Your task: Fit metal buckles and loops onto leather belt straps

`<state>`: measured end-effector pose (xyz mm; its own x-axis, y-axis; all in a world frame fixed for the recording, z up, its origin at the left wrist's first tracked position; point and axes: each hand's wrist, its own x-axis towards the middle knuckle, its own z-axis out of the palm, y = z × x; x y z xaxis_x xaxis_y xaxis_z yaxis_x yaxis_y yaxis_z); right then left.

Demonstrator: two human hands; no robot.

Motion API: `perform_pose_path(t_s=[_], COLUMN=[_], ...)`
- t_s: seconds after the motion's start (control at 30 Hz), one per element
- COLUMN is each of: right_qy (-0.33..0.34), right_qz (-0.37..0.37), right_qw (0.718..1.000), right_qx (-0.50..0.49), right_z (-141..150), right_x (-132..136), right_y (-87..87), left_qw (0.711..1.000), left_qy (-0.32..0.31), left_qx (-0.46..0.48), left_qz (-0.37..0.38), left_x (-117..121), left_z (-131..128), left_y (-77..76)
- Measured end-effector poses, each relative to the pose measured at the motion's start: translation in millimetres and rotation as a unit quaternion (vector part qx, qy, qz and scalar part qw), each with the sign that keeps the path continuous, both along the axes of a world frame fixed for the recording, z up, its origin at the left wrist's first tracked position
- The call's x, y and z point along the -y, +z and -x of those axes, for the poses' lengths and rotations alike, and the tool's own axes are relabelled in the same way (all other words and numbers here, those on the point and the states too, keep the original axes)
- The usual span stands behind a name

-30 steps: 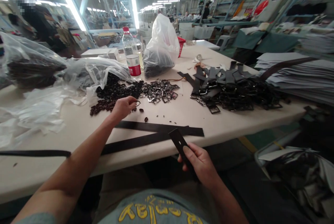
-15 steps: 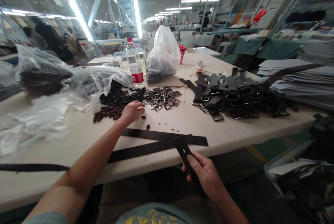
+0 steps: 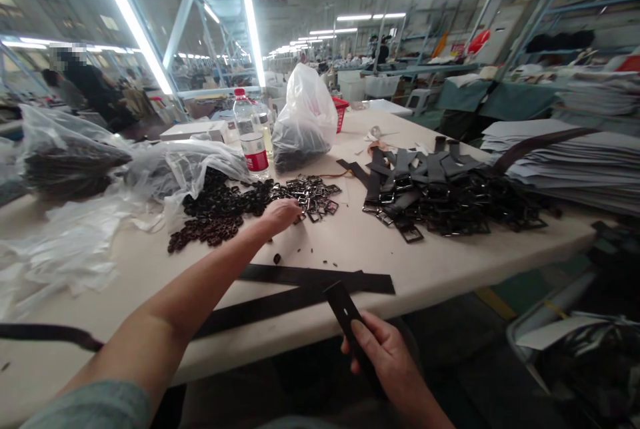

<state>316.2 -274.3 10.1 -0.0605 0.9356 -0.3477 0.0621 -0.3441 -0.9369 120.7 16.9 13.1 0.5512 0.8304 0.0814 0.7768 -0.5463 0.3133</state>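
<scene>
My right hand (image 3: 383,349) grips a black belt strap (image 3: 345,309) near its end, thumb on top. A small slot is punched through the strap near its tip. My left hand (image 3: 281,217) reaches over the table to the near edge of a pile of metal buckles (image 3: 317,197). Its fingers point down among the buckles, and the fingertips are mostly hidden. Left of it lie many small black loops (image 3: 225,192) and dark brown loops (image 3: 205,234). Two more black straps (image 3: 320,277) lie flat near the table's front edge.
A heap of straps with buckles (image 3: 440,192) covers the right side. Behind it are stacked sheets (image 3: 565,162). A bottle (image 3: 254,142), a filled plastic bag (image 3: 305,122) and a red basket (image 3: 341,112) stand at the back. Clear plastic bags (image 3: 70,155) lie left. A person (image 3: 85,85) is far left.
My left hand has moved right, from beside the loops to the buckle pile. The right hand keeps hold of its strap. The view has shifted slightly.
</scene>
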Motion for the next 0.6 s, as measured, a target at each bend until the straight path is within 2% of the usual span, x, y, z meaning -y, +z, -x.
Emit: perform_pose_path(t_s=[0.1,0.23,0.33,0.4,0.47,0.5,0.6], right_qy=[-0.001,-0.003,-0.009,-0.010,-0.009,-0.006,0.001], right_qz=[-0.007,-0.024,-0.034,-0.045,-0.062,-0.073,-0.101], right_qw=[1.000,1.000,0.999,0.998,0.997,0.995,0.990], right_qx=[-0.010,-0.003,0.022,0.036,0.051,0.062,0.098], right_z=[1.3,-0.7,-3.4,-4.2,-3.5,-2.7,1.2], right_x=[0.5,-0.5,-4.3,-8.3,-12.5,-14.4,-18.5], right_y=[-4.0,-5.1,0.8,6.9,13.0,15.8,22.3], left_qw=[0.999,0.985,0.950,0.919,0.872,0.835,0.686], left_qy=[0.011,0.059,0.091,0.090,0.082,0.082,0.102], left_qx=[0.038,0.157,0.282,0.353,0.431,0.478,0.603], left_qz=[0.010,0.029,0.094,0.150,0.216,0.259,0.394], left_x=[4.5,16.2,30.3,44.9,63.4,73.6,103.0], left_z=[0.1,6.4,13.2,17.3,20.6,22.0,24.6], left_y=[1.3,1.0,2.0,5.3,11.7,15.9,29.1])
